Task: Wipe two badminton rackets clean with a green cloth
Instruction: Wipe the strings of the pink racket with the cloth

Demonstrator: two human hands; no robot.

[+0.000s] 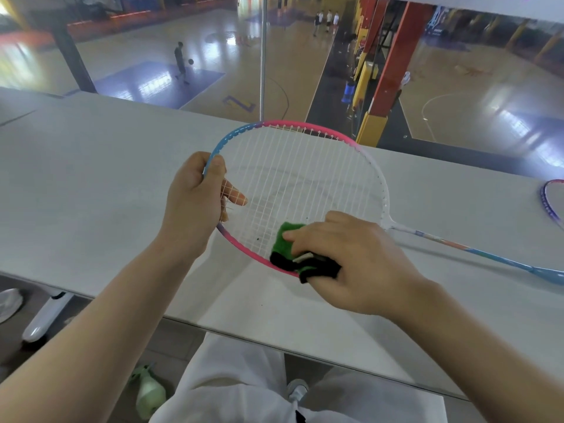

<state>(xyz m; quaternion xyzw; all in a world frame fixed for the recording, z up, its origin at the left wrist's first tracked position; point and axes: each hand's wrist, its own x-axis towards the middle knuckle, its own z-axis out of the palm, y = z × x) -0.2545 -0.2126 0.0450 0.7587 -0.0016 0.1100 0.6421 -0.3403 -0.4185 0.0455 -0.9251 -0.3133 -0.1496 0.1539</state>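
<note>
Right hand (351, 261) grips the green cloth (288, 244) on the near rim of the pink-and-blue racket (293, 178); unwiped strings lie ahead of its fingers, shaft running off right. Left hand (195, 203) pinches the far-left rim. Second racket (549, 199) waits on the surface (91, 166), far right.

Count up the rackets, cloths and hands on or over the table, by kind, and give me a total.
Rackets: 2, the pink and blue racket and the purple racket at the right edge
Green cloth: 1
Hands: 2, left hand, right hand
Total: 5
</note>
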